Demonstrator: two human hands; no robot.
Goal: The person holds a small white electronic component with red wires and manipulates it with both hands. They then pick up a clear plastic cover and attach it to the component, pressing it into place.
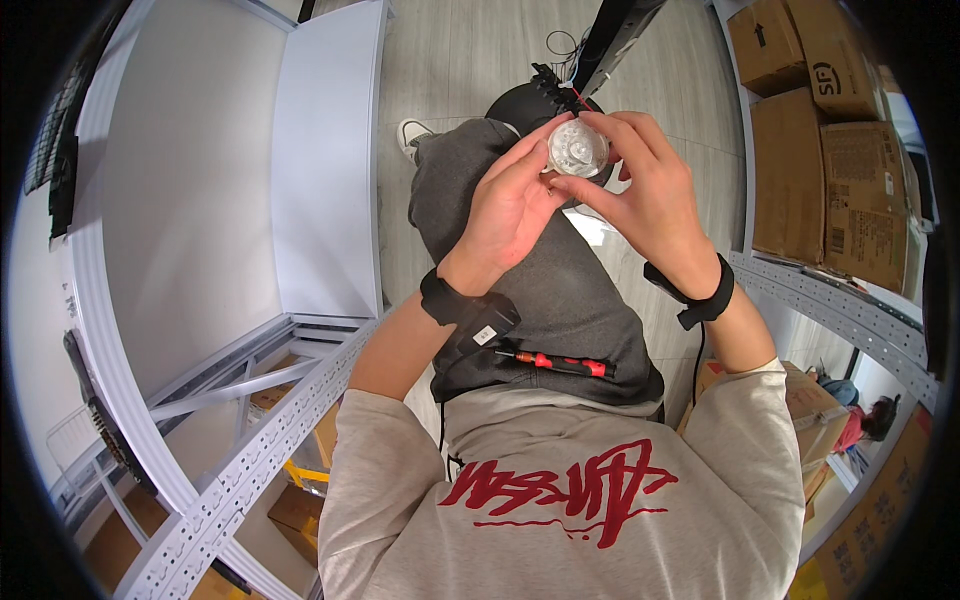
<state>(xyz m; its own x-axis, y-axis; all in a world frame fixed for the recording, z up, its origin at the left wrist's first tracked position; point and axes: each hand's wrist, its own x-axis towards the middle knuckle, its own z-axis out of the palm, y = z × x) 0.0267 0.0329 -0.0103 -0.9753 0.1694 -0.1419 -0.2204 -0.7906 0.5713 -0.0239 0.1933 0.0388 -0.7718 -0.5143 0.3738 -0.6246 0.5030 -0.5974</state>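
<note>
Above my knees, a clear, round, cup-like piece [577,149] with a ringed centre sits between my two hands; its exact kind I cannot tell. My left hand [508,205] has its fingers pressed along the left side of it. From the right, my right hand [650,185] curls round it, thumb below and fingers above. On my lap lies a red and black screwdriver [560,363], its shaft pointing left. Black bands circle both wrists.
To the left stands a white metal shelf [325,150] with perforated beams. Stacked cardboard boxes [785,180] fill the rack on the right. Beyond my hands are a black upright post [620,40], a dark round object [515,105] and loose cables on the tiled floor.
</note>
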